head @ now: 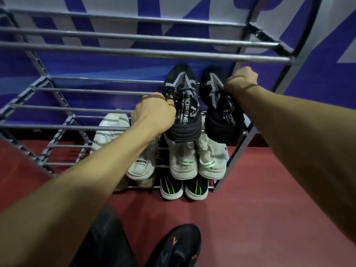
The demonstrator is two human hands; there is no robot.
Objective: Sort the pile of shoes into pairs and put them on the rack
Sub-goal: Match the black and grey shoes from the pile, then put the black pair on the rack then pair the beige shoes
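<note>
A grey metal shoe rack (146, 54) with several barred shelves stands against a blue and white wall. My left hand (154, 112) grips the left black and grey sneaker (183, 105) at its side. Over the toe end of the right black and grey sneaker (221, 110) my right hand (240, 78) is closed. Both sneakers lie side by side on a middle shelf at the right end. Below them sit a pale grey pair with green stripes (196, 160), a white pair (138, 166) to the left, and a black pair with green stripes (185, 187) on the lowest shelf.
The rack's left half holds bare bars (77, 108). The floor (269, 199) is dark red. A black shoe with orange marks (179, 245) is at the bottom of the view, next to a dark trouser leg (104, 237).
</note>
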